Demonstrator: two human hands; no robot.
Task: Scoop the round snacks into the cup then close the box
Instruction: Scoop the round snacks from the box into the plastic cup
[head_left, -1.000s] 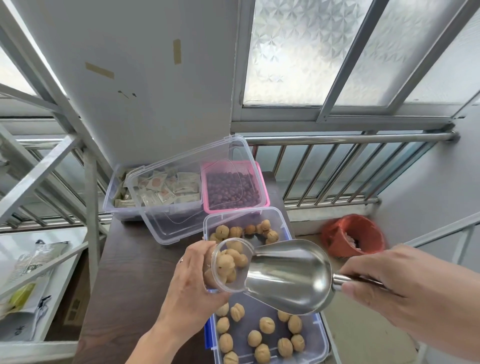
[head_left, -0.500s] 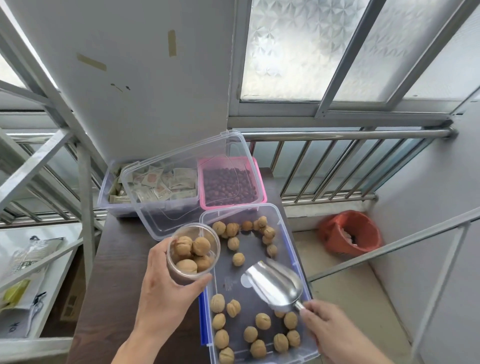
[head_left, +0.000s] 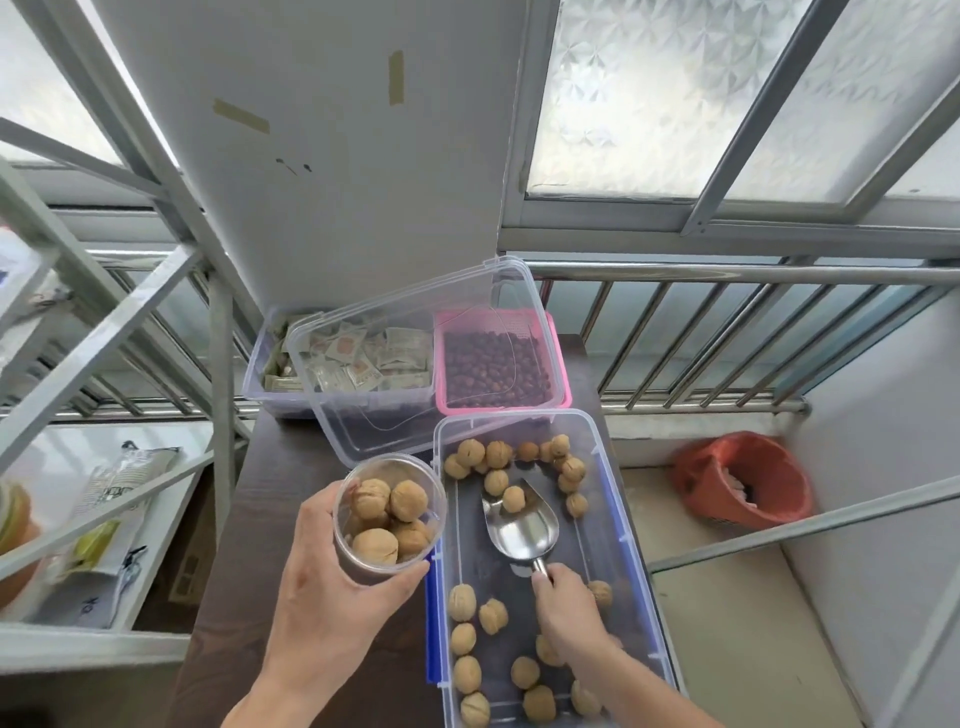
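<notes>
My left hand (head_left: 332, 618) grips a clear plastic cup (head_left: 389, 517) filled with several round tan snacks, held upright just left of the open box. The clear box (head_left: 618, 525) with blue clips holds several loose round snacks (head_left: 470, 610) at its far and near ends. My right hand (head_left: 569, 608) holds the handle of a steel scoop (head_left: 522, 527) that lies low inside the box, its mouth pointing away with one snack (head_left: 513, 499) at its tip. The box's clear lid (head_left: 363, 415) leans against the containers behind.
Behind stand a pink box of dark round bits (head_left: 496, 364) and a clear box of sachets (head_left: 358, 358), all on a dark narrow table (head_left: 260, 519). A metal railing (head_left: 727, 338) is to the right, an orange basket (head_left: 743, 480) on the floor, metal shelving (head_left: 104, 364) on the left.
The scoop left the cup's rim and came down into the box, then slid forward toward the far snacks. The cup moved left and turned upright.
</notes>
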